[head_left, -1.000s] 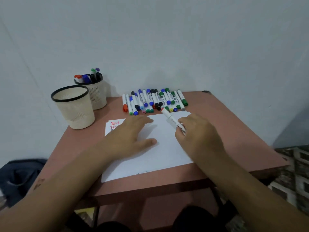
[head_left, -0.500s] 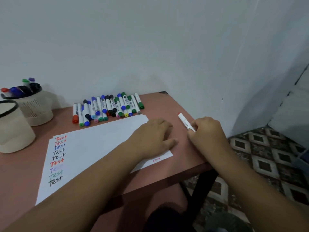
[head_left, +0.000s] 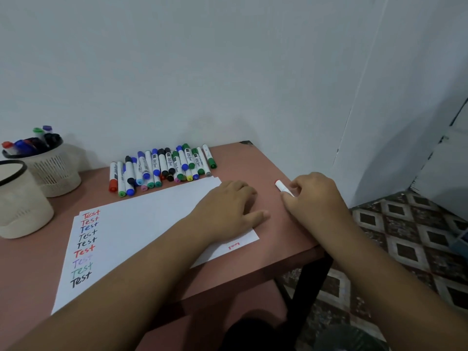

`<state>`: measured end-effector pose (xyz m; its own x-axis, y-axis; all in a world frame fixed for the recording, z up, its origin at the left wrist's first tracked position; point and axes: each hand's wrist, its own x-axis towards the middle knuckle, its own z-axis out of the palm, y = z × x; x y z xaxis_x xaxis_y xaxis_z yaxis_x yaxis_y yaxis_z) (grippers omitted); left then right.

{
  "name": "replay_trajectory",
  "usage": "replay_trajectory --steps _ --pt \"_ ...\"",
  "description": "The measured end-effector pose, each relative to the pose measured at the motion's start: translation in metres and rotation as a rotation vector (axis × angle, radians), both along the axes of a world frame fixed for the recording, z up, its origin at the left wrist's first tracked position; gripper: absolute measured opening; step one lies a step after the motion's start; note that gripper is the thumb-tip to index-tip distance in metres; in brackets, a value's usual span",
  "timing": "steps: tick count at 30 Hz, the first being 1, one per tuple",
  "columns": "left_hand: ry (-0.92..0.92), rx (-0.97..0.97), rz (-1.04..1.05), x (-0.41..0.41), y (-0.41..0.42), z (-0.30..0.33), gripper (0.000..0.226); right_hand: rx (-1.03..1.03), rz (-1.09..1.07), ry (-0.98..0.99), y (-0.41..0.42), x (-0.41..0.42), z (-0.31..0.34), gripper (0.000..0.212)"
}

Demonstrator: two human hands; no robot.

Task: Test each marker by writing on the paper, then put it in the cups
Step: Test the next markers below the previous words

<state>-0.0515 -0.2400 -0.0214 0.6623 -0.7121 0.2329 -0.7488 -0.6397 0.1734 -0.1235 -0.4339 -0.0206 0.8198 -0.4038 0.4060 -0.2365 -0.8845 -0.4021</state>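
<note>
left hand (head_left: 229, 207) flat, palm down, fingers straight and together, thumb out to the right. left forearm runs in from lower left. right hand (head_left: 312, 196) knuckles up, fingers curled under, pinching something thin. right forearm comes in from lower right. hands near, not touching.

Tabletop (head_left: 255, 168): smooth matt pinkish-brown board, laminate look; black corner piece at far end. Paper (head_left: 141, 224): thin white sheets, matt, smooth. Markers (head_left: 162, 165): glossy white plastic barrels, coloured plastic caps. 2 cups: near cup (head_left: 20, 201) cream plastic, matt, black rim; far cup (head_left: 50, 168) cream plastic, slotted wall. Wall (head_left: 228, 72): painted, matt, smooth. Floor (head_left: 405, 236): patterned tiles, slight sheen.
</note>
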Motion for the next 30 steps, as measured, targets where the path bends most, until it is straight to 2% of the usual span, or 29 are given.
replay_trajectory --steps 4,8,15,18,22,25,28,30 --pt "0.028 -0.044 0.056 0.011 0.017 0.006 0.066 -0.020 0.171 0.066 0.011 0.025 0.022 0.028" --pt "0.023 -0.039 0.136 0.023 0.047 0.005 0.066 -0.175 0.403 0.200 0.029 0.074 0.035 0.031" --pt "0.038 -0.036 0.291 0.041 0.107 0.000 0.062 -0.280 0.538 0.353 0.061 0.150 0.049 0.034" --pt "0.019 -0.048 0.326 0.048 0.129 -0.001 0.060 -0.331 0.540 0.360 0.067 0.165 0.040 0.035" --pt "0.052 -0.062 0.355 0.052 0.146 -0.001 0.057 -0.337 0.503 0.271 0.063 0.173 0.021 0.014" --pt "0.075 -0.060 0.352 0.052 0.150 -0.001 0.054 -0.335 0.455 0.256 0.061 0.168 0.019 0.032" --pt "0.075 -0.059 0.336 0.050 0.152 -0.002 0.056 -0.259 0.395 0.252 0.060 0.167 0.026 0.030" --pt "0.076 -0.070 0.324 0.048 0.153 -0.002 0.065 -0.225 0.372 0.215 0.062 0.168 0.032 0.026"
